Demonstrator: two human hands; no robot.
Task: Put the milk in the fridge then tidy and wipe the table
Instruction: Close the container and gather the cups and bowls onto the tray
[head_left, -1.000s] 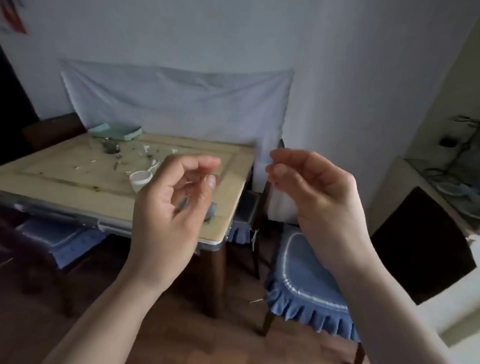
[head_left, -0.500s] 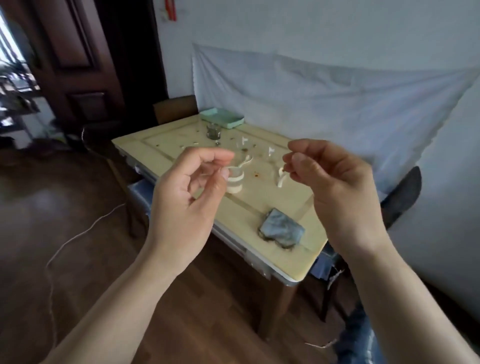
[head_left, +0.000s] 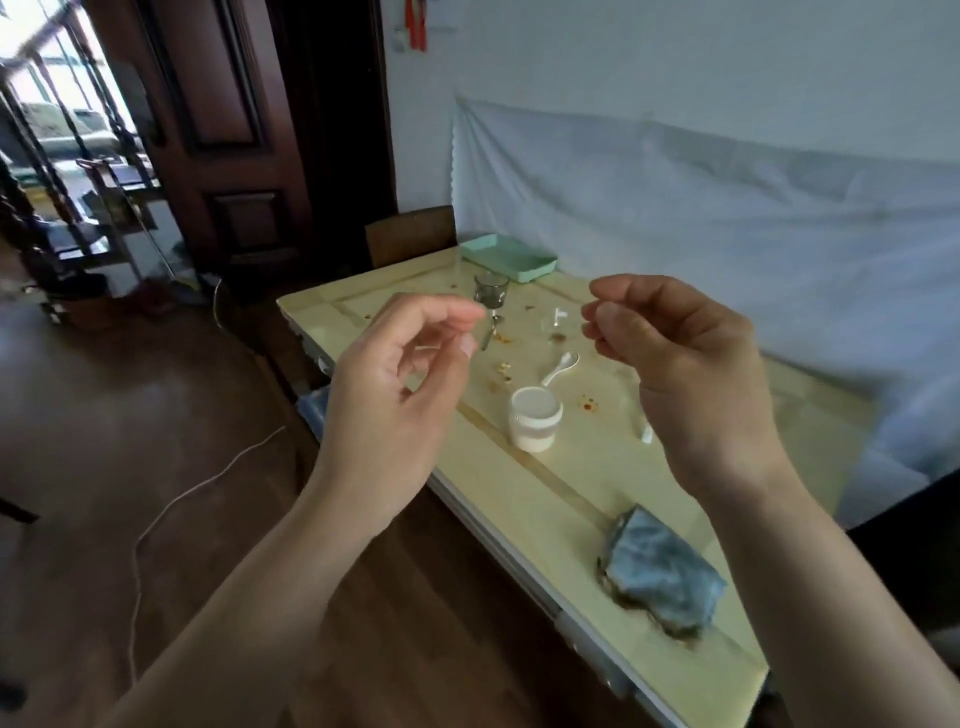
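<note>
Wooden flooring and a white wall hung with a pale sheet (head_left: 701, 208) surround the table (head_left: 545, 499), which stands against that wall. A dark door (head_left: 218, 130) is at the left.

Both hands are raised in front of the table, above its near edge. The left hand (head_left: 395, 395) is loosely curled, thumb and forefinger close together, with nothing in it. The right hand (head_left: 685, 358) is curled the same way and also empty.

On the table:
- A green tray (head_left: 511, 257) at the far corner.
- A dark glass (head_left: 491, 288) just in front of the tray.
- A clear glass (head_left: 558, 325), hard to make out, near the far edge.
- A white spoon (head_left: 561, 366) toward the middle.
- A white cup (head_left: 535, 418) just in front of the spoon.
- A folded grey cloth (head_left: 662, 577) near the right-hand near corner.
- Crumbs and reddish stains (head_left: 587, 402) scattered across the top.

No milk container can be identified; whether the cup holds milk cannot be told. No fridge is in view.

Risks, as judged from this layout:
- The clear glass is nearly invisible against the top. A reach toward the spoon or tray could knock it over.
- Wiping before the cup, spoon and glasses are removed could push them off the edge.
- The cloth lies near the edge. A careless grab could drag it to the floor.
- A cable (head_left: 182, 499) lies on the floor beside the table and could trip the person.
</note>
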